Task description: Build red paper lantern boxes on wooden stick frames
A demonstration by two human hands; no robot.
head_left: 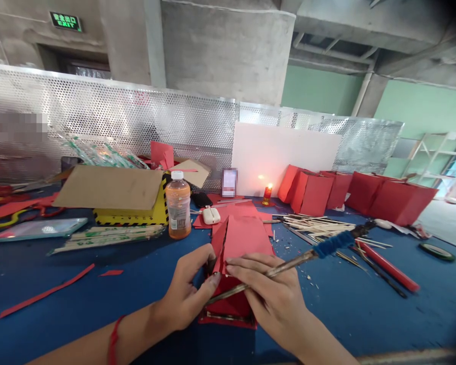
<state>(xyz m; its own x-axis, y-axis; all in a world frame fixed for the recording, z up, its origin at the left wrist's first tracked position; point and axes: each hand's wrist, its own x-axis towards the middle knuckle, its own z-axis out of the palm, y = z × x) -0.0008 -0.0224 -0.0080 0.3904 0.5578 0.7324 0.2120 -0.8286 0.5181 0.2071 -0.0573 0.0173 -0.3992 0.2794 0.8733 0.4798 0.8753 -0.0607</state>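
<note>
A red paper box (249,235) lies on the blue table in front of me, its near end showing a dark recess with a thin stick along the bottom edge. My left hand (192,289) pinches the box's left edge between thumb and fingers. On the upper face near the front edge, my right hand (269,286) presses with its fingertips. It also holds a long thin brown stick (294,261), wrapped in blue near its far end, which slants across the hand from lower left to upper right.
A bottle (179,208), white earphone case (211,215) and lit red candle (267,195) stand beyond the box. Loose wooden sticks (315,225), a red rod (389,266) and finished-looking red paper boxes (313,192) are right. Left are a cardboard box (110,187) and wrapped sticks (108,237).
</note>
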